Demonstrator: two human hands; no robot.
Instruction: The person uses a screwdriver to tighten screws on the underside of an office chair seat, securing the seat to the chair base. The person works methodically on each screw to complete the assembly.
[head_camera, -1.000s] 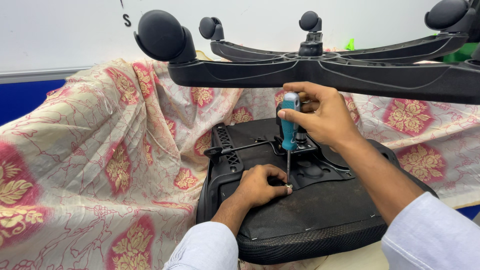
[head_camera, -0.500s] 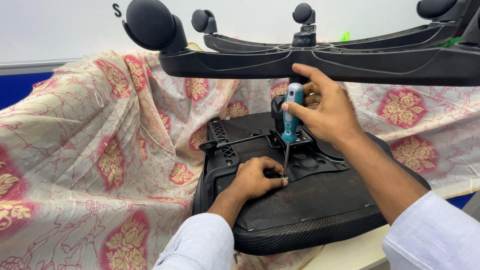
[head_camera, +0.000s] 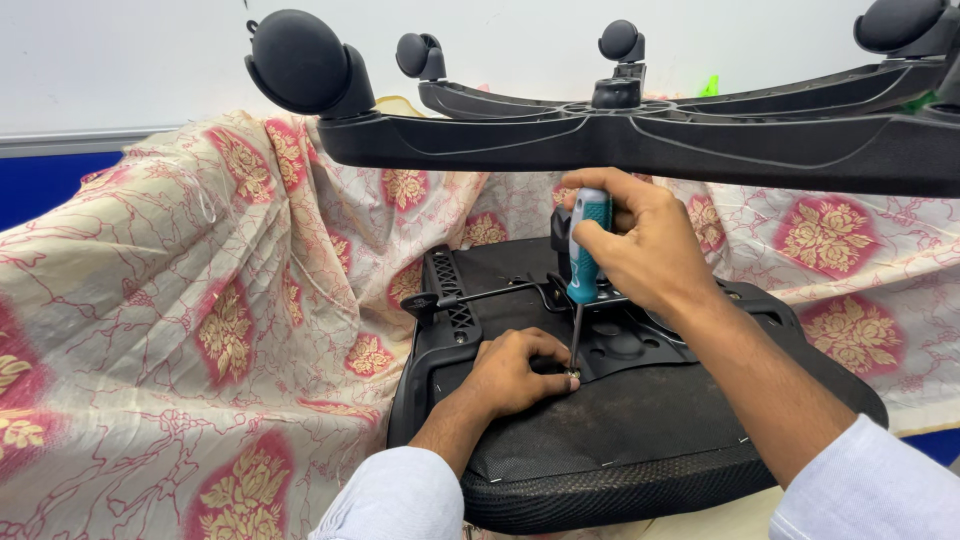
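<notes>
An upside-down black office chair seat (head_camera: 640, 430) lies in front of me, its metal mechanism plate (head_camera: 620, 335) facing up. My right hand (head_camera: 645, 250) grips a screwdriver (head_camera: 585, 255) with a teal and white handle, held upright, its tip down at a screw on the plate's front edge. My left hand (head_camera: 515, 370) rests on the seat underside with its fingertips pinched around the screw at the screwdriver's tip. Above both hands spans the black star-shaped chair base (head_camera: 640, 140) with caster wheels (head_camera: 300, 62) pointing up.
A cream cloth with red and gold flower patterns (head_camera: 200, 310) covers the surface under and behind the seat. A white wall (head_camera: 120, 60) with a blue band (head_camera: 40, 185) stands behind. A black lever (head_camera: 480, 295) sticks out from the mechanism toward the left.
The view has shifted slightly. Both hands stay at the same screw, the right hand still holding the screwdriver upright over it.
</notes>
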